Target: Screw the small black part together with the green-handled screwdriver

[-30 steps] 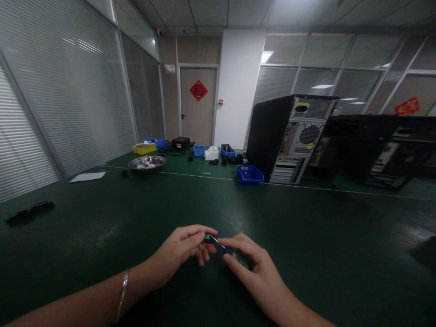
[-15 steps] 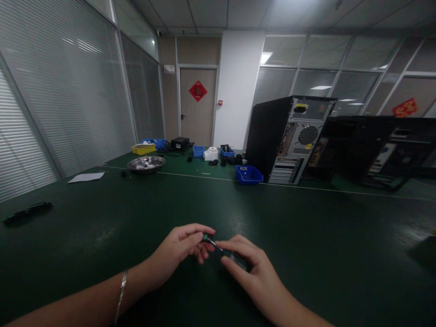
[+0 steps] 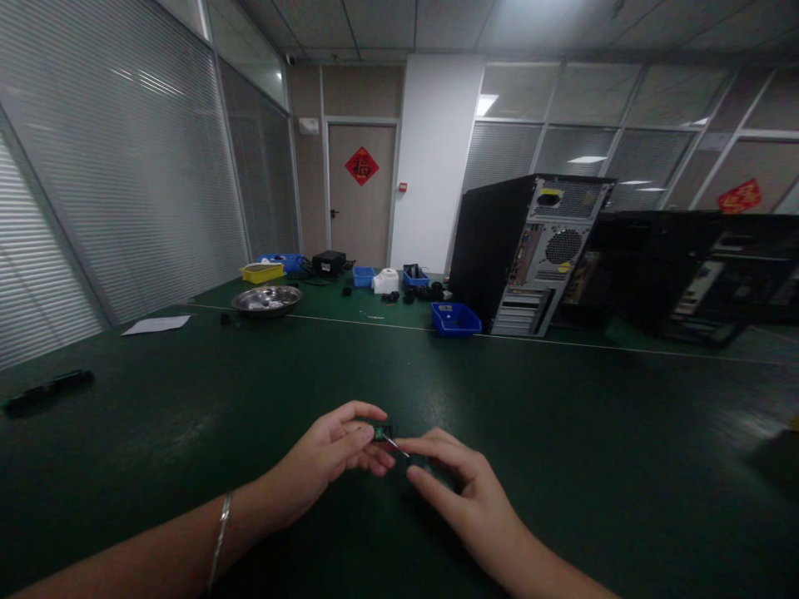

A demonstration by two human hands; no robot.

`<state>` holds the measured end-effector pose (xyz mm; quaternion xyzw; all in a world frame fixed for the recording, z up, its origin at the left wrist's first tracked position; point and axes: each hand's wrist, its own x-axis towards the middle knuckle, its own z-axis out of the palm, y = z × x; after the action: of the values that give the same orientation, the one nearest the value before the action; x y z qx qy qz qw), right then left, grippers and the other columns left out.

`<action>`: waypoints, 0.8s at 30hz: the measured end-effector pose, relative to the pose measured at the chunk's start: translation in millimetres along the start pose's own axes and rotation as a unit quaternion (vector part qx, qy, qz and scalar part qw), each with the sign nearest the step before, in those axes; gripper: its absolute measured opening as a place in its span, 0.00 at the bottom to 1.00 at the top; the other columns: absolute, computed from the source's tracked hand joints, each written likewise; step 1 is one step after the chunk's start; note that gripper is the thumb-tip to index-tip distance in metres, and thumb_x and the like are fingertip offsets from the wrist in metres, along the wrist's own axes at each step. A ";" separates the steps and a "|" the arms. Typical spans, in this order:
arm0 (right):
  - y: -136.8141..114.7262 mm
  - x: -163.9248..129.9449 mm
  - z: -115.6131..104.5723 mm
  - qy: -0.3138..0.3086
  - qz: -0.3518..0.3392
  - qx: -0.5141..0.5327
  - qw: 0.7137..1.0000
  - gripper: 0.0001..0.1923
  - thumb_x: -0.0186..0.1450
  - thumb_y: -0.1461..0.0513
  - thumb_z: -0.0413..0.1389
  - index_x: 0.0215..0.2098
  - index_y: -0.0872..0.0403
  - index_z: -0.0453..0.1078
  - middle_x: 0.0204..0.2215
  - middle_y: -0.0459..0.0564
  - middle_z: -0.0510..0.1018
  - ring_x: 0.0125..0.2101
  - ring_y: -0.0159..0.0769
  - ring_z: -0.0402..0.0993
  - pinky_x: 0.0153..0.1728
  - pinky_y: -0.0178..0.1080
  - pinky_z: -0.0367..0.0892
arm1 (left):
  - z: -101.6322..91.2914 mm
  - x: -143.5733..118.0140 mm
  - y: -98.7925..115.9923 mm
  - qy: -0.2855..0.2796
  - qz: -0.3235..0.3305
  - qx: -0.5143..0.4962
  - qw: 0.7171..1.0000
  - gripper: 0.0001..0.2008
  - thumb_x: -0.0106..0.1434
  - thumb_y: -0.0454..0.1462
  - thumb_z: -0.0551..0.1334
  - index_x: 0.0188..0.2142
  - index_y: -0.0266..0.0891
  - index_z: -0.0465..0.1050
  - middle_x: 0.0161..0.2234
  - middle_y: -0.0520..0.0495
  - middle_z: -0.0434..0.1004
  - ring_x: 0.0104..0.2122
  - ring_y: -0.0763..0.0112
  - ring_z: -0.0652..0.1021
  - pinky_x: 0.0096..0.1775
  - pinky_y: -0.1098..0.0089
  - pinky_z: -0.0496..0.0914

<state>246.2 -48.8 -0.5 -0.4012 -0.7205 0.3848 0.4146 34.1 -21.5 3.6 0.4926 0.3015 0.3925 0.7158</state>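
The left hand (image 3: 330, 457) and the right hand (image 3: 465, 499) meet low over a green table (image 3: 562, 433), fingertips almost touching. Between them sits a small dark part (image 3: 382, 434) with a green spot on it — the left thumb and forefinger pinch it from the left, and the right hand's thumb and forefinger close on its other end, where a thin pale strip shows. What the part is, the dim light does not let me tell. A thin bracelet (image 3: 218, 541) circles the left wrist.

Well beyond the hands, to the right, a black computer tower (image 3: 530, 249) stands with its back panel showing, a blue bin (image 3: 455, 319) just in front of it. Far ahead and to the left lies a metal bowl (image 3: 267, 299), with a sheet of paper (image 3: 156, 324) further left.
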 end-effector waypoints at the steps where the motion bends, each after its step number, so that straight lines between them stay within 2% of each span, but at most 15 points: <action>1: -0.2 0.1 0.0 0.006 0.001 -0.001 1.000 0.12 0.64 0.62 0.58 0.46 0.50 0.78 0.35 0.51 0.78 0.37 0.40 0.74 0.38 0.40 0.66 | -0.2 0.4 0.0 0.007 0.009 -0.006 1.000 0.11 0.64 0.37 0.63 0.44 0.34 0.67 0.42 0.38 0.81 0.40 0.62 0.80 0.47 0.60 0.70; 3: -0.6 0.0 0.0 0.015 0.008 -0.002 1.000 0.12 0.64 0.62 0.58 0.46 0.51 0.78 0.35 0.51 0.77 0.36 0.40 0.74 0.37 0.40 0.66 | -0.8 1.0 1.1 0.025 0.022 -0.024 0.999 0.09 0.64 0.35 0.64 0.40 0.36 0.66 0.47 0.37 0.79 0.47 0.60 0.78 0.54 0.57 0.66; 5: -1.1 -0.2 -0.1 0.023 0.015 -0.001 1.000 0.12 0.64 0.62 0.57 0.46 0.51 0.78 0.34 0.50 0.77 0.35 0.40 0.74 0.36 0.40 0.66 | -1.5 1.5 3.3 0.050 0.025 -0.037 0.998 0.08 0.63 0.34 0.64 0.38 0.37 0.65 0.49 0.37 0.78 0.49 0.60 0.77 0.57 0.57 0.63; 8: -1.3 -0.5 -0.3 0.032 0.016 0.001 0.999 0.12 0.65 0.61 0.57 0.46 0.51 0.78 0.34 0.50 0.77 0.36 0.40 0.74 0.36 0.39 0.66 | -1.4 2.2 7.0 0.093 0.020 -0.018 0.995 0.09 0.62 0.33 0.65 0.38 0.37 0.64 0.49 0.37 0.77 0.46 0.62 0.77 0.54 0.59 0.65; 11: -0.7 -0.7 -0.3 0.035 0.008 0.002 0.999 0.13 0.65 0.61 0.57 0.46 0.51 0.77 0.34 0.50 0.77 0.35 0.40 0.74 0.35 0.39 0.66 | 0.9 2.2 9.4 0.112 0.017 0.007 0.994 0.11 0.60 0.32 0.66 0.39 0.38 0.65 0.48 0.38 0.78 0.42 0.65 0.77 0.49 0.62 0.67; 14: 0.2 -0.9 -0.4 0.033 0.001 0.004 0.999 0.13 0.65 0.61 0.58 0.47 0.50 0.77 0.34 0.50 0.77 0.35 0.40 0.74 0.36 0.39 0.66 | 2.8 1.4 10.0 0.100 0.004 0.019 0.995 0.12 0.58 0.31 0.67 0.38 0.38 0.65 0.46 0.39 0.79 0.40 0.66 0.77 0.46 0.64 0.67; 17: 0.9 -1.0 -0.3 0.022 -0.006 0.000 1.000 0.13 0.65 0.61 0.57 0.47 0.49 0.77 0.35 0.49 0.77 0.35 0.39 0.74 0.37 0.39 0.67 | 1.2 1.5 7.7 0.073 0.009 0.046 0.996 0.10 0.57 0.32 0.68 0.37 0.37 0.68 0.45 0.40 0.79 0.42 0.65 0.77 0.43 0.65 0.67; 21: -0.1 -1.1 0.2 0.013 -0.005 -0.005 1.000 0.12 0.66 0.61 0.57 0.47 0.49 0.77 0.35 0.49 0.77 0.36 0.39 0.74 0.37 0.39 0.67 | -3.2 3.1 2.9 0.069 0.024 0.103 0.992 0.11 0.58 0.33 0.67 0.41 0.36 0.74 0.38 0.45 0.80 0.38 0.65 0.76 0.38 0.68 0.67; 24: -2.7 -1.4 0.5 0.008 0.011 -0.007 1.000 0.13 0.66 0.62 0.57 0.48 0.49 0.76 0.35 0.49 0.77 0.37 0.39 0.74 0.39 0.39 0.67 | -2.8 2.4 2.5 0.072 0.021 0.083 0.994 0.16 0.60 0.34 0.65 0.49 0.37 0.72 0.42 0.45 0.78 0.44 0.63 0.76 0.46 0.65 0.68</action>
<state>245.5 -51.2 1.4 -0.4149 -0.7152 0.3814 0.4133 32.4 -17.6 4.9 0.5268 0.3735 0.4159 0.6403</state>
